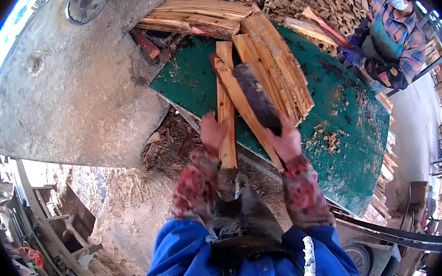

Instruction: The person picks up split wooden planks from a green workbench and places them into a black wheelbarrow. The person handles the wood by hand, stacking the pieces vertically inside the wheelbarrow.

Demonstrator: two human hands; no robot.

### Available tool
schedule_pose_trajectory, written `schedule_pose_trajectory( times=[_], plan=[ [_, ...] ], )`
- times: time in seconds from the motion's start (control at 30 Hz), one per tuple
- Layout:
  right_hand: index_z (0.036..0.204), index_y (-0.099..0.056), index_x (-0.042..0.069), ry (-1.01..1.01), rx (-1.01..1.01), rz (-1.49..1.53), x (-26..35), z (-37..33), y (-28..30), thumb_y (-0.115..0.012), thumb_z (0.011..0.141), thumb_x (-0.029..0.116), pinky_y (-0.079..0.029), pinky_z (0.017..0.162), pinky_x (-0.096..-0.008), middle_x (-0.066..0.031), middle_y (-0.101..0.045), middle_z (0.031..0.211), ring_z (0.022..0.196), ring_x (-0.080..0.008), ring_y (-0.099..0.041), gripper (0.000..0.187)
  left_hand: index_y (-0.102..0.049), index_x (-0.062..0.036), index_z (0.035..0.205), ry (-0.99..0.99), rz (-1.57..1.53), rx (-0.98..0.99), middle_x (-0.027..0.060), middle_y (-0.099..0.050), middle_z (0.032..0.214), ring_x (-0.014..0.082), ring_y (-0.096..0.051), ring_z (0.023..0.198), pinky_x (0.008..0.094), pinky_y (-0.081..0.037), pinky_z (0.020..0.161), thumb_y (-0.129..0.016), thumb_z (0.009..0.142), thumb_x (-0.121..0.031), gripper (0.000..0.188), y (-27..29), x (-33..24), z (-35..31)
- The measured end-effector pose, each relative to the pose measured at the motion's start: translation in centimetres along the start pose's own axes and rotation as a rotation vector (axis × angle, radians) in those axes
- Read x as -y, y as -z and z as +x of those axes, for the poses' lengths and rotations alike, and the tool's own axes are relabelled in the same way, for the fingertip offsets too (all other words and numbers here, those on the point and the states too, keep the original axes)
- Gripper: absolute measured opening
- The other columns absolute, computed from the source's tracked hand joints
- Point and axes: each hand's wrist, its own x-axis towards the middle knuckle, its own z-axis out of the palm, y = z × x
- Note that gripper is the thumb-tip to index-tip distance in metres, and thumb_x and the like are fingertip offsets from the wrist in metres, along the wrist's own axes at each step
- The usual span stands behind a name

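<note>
My left hand [215, 130] grips the near part of a narrow wooden board [226, 104], its thumb lying over the board's edge. That board hangs past the near edge of the green tabletop [189, 75]. Closed around a second piece, a wooden slab with dark bark [259, 96] along one side, is my right hand [285, 139]; its fingers underneath are hidden. The slab lies slantwise and its far end crosses the narrow board. Just beyond, a stack of sawn boards [280, 64] rests on the green top.
Left stands a large worn metal plate [78, 88] with a round fitting [85, 2]. More boards [194, 17] lie at the far side. Across the table a masked co-worker in gloves [392, 48] handles a long piece of wood [328, 27]. Sawdust [331, 140] litters the top. A cigarette [308, 272] shows close up.
</note>
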Motion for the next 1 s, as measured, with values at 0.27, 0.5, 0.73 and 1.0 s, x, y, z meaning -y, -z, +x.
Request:
schedule_pose_trajectory(
  times=[0.27, 0.5, 0.73, 1.0],
  plan=[
    [0.141, -0.04, 0.003, 0.121, 0.217, -0.283, -0.9, 2.6, -3.4, -0.081, 0.068, 0.027, -0.041, 0.102, -0.0471, -0.0214, -0.041, 0.131, 0.12, -0.0427, -0.045, 0.087, -0.054, 0.0073, 0.122, 0.195, -0.377, 0.141, 0.0233, -0.067, 0.109, 0.0303, -0.067, 0.101, 0.0352, -0.051, 0.088, -0.069, 0.08, -0.011, 0.049, 2.2, -9.3, -3.6],
    [0.137, -0.046, -0.002, 0.044, 0.294, 0.085, -1.8, 2.2, -1.7, -0.078, 0.065, 0.02, -0.039, 0.106, -0.042, -0.0228, -0.044, 0.132, 0.125, -0.0397, -0.045, 0.081, -0.045, 0.0085, 0.135, 0.382, -0.801, 0.159, 0.0202, -0.064, 0.121, 0.026, -0.063, 0.112, 0.0331, -0.049, 0.095, -0.062, 0.083, -0.003, 0.057, 1.7, -9.8, -6.7],
    [0.135, -0.047, -0.008, 0.022, 0.384, 0.408, 0.7, 3.1, -4.6, -0.077, 0.072, 0.025, -0.041, 0.106, -0.0391, -0.0213, -0.047, 0.131, 0.125, -0.0347, -0.049, 0.077, -0.042, 0.0099, 0.136, 0.458, -0.681, -0.013, 0.0188, -0.06, 0.126, 0.021, -0.059, 0.117, 0.0318, -0.046, 0.099, -0.062, 0.085, 0.001, 0.056, 7.0, -10.8, -10.7],
    [0.132, -0.05, -0.007, 0.234, 0.374, 0.408, 5.7, 10.0, -10.3, -0.074, 0.07, 0.021, -0.042, 0.104, -0.0409, -0.023, -0.049, 0.126, 0.121, -0.0369, -0.05, 0.072, -0.039, 0.0052, 0.14, 0.344, -0.691, -0.128, 0.0164, -0.058, 0.129, 0.0219, -0.059, 0.117, 0.0327, -0.047, 0.097, -0.062, 0.089, -0.002, 0.056, 5.0, -7.8, -6.7]
  ],
)
